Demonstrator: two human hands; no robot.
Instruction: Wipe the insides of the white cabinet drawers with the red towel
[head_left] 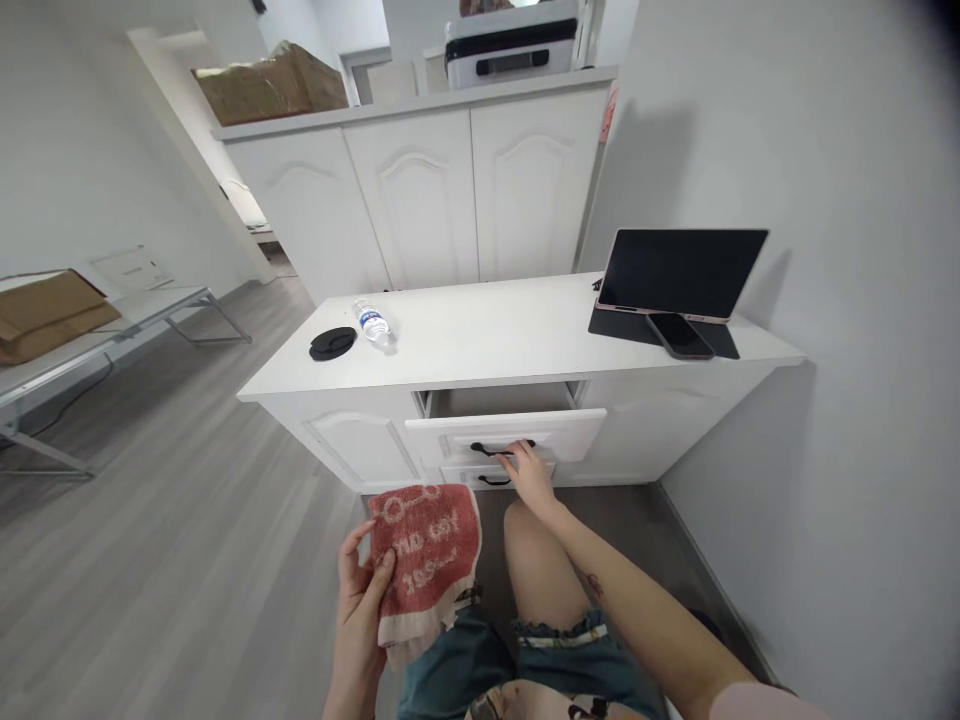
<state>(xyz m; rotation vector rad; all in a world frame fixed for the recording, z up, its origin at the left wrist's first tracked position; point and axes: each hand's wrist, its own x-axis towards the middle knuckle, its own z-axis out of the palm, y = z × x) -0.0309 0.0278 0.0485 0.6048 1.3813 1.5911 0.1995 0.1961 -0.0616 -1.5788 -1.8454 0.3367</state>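
My left hand (360,590) grips a folded red towel (424,550) with pale lettering, held over my left thigh. My right hand (529,470) reaches forward, its fingers curled around the black handle (495,448) of the top drawer (510,430) of a low white cabinet (337,385). That drawer stands pulled out a little, and its inside shows as a dark gap under the top. A second drawer handle (491,481) sits just below my right hand.
On the cabinet top lie a water bottle (373,323) on its side, a black round lid (332,343), a propped tablet (679,272) and a phone (679,336). A taller white cupboard (450,190) stands behind. A folding table (97,340) with cardboard is at left.
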